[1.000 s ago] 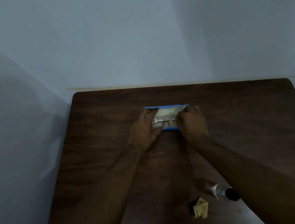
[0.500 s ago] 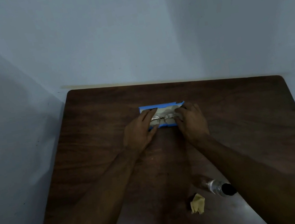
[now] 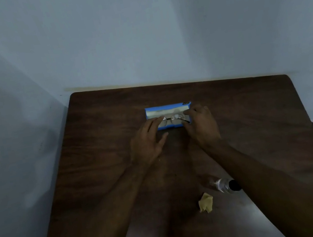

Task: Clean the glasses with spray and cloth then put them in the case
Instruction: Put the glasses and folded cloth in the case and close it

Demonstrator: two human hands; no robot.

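Now the wire-rimmed glasses [image 3: 173, 120] lie in the open blue rectangular case [image 3: 167, 107], the left hand [image 3: 147, 143] touching their left lens with straight fingers, the right hand [image 3: 201, 125] pinching their right end.

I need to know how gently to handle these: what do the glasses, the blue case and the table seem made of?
Glasses: thin dark wire rims, probably metal, with clear lenses. Case: blue shell with pale lining; plastic or card, unclear. Table: dark brown grain, wood or laminate, with a slight sheen.
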